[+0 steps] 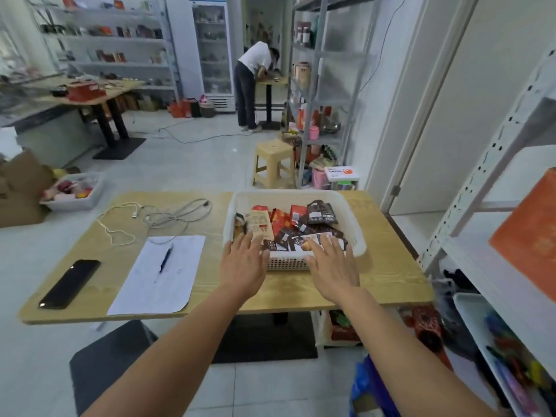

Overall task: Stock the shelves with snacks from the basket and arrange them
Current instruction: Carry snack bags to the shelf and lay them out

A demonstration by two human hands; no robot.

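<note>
A white plastic basket (350,219) stands on the wooden table (388,266), filled with several snack packets (298,225) in red, dark brown and beige. My left hand (243,266) reaches over the basket's near left rim with its fingers straight. My right hand (332,267) stretches over the near right rim, fingers spread and straight, fingertips at the packets. Neither hand holds anything. A white metal shelf unit (493,164) stands to my right, with an orange box (532,236) on one level.
On the table's left lie a black phone (70,282), a paper sheet (164,273) with a pen (166,257), and white cables (156,216). A beige stool (272,164) stands behind the table. A person (251,82) bends over a far table. A white tray (493,350) sits on the low shelf.
</note>
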